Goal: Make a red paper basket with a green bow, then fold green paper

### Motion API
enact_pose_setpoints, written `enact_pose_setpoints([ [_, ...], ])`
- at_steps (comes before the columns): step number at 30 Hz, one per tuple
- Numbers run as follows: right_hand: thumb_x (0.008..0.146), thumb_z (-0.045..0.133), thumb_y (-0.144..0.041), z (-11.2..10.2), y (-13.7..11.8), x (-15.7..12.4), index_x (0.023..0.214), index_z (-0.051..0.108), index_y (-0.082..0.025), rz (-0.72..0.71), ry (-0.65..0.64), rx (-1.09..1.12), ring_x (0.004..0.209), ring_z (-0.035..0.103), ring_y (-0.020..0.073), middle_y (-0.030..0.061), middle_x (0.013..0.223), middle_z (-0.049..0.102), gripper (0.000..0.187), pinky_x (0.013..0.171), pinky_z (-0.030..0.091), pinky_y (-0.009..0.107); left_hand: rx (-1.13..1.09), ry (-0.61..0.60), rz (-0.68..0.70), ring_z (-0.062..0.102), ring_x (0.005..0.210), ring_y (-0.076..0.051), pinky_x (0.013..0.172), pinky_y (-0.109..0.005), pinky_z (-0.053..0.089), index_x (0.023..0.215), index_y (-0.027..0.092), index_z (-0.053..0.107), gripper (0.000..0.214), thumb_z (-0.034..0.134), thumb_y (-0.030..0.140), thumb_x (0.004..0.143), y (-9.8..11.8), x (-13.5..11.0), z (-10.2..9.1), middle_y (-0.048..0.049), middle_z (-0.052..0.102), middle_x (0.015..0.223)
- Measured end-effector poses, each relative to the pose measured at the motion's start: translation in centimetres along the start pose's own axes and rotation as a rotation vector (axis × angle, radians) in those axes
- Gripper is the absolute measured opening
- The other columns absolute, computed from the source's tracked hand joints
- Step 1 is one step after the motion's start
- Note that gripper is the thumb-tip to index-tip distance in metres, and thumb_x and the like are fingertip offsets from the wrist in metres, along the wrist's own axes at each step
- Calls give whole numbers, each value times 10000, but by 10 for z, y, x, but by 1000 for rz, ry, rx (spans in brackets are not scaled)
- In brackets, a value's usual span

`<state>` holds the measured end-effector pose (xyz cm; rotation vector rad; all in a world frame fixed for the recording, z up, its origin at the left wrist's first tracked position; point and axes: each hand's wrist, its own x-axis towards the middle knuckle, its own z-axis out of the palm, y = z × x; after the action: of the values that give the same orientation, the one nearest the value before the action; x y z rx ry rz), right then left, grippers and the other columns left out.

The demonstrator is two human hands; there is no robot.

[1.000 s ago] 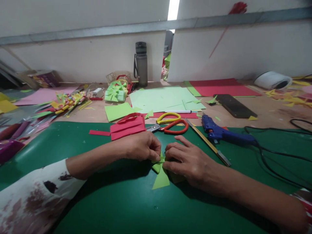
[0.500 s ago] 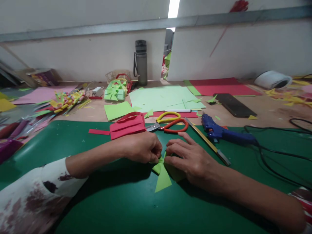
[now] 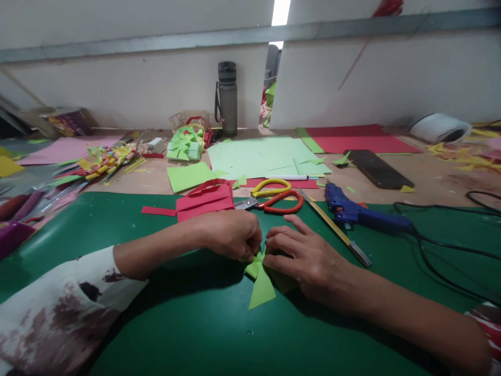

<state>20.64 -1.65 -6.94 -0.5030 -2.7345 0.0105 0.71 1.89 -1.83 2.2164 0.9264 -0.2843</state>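
Folded paper [image 3: 263,290] before scissors [image 3: 268,208], glue gun [image 3: 362,215] right, bottle [image 3: 228,104] behind

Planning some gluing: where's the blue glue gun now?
In the head view, the blue glue gun lies right of centre, between the yellow tool and the dark phone behind it.

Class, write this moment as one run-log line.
left hand: pinching green paper bow; right hand: touching bow; scissors: lying beyond hands
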Motion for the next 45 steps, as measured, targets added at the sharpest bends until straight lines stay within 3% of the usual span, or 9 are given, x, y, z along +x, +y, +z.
enact_pose_setpoints([
  [15, 909, 327, -84, 4, -1, 0, 956, 614, -149, -11, 32, 9, 882, 519, 200, 69, 850, 592, 298, 905, 312, 508, 26, -2, -9, 497, 524, -98, 467, -192, 330, 738, 156, 683, 85, 609, 148, 697, 1, 0, -1, 24, 609, 597],
  [24, 925, 294, -94, -4, -8, 4, 970, 636, -144, 3, -15, -9, 839, 501, 203, 81, 827, 578, 348, 890, 329, 510, 23, 17, 9, 469, 498, -84, 440, -176, 310, 710, 153, 663, 72, 596, 141, 685, 0, -1, 0, 36, 572, 569],
  [38, 917, 360, -115, -5, -11, 3, 1018, 618, -124, -25, -69, -45, 843, 480, 217, 83, 829, 559, 277, 875, 337, 496, -39, 32, 6, 479, 524, -87, 457, -175, 316, 748, 159, 634, 47, 608, 148, 710, -5, -3, 5, 45, 562, 605],
  [41, 923, 355, -115, -7, -12, 3, 1021, 622, -122, -28, -69, -58, 832, 479, 215, 78, 810, 555, 284, 879, 339, 495, -115, 107, 44, 479, 549, -87, 473, -171, 322, 866, 168, 628, 109, 619, 185, 759, -9, -13, 8, 52, 538, 634],
  [45, 935, 334, -117, -6, -12, 4, 1008, 629, -139, 4, -57, -28, 832, 485, 209, 76, 815, 555, 305, 875, 343, 479, -55, 220, 183, 517, 666, -97, 589, -181, 350, 910, 179, 650, 148, 609, 106, 787, -10, -37, 18, 29, 566, 743],
])
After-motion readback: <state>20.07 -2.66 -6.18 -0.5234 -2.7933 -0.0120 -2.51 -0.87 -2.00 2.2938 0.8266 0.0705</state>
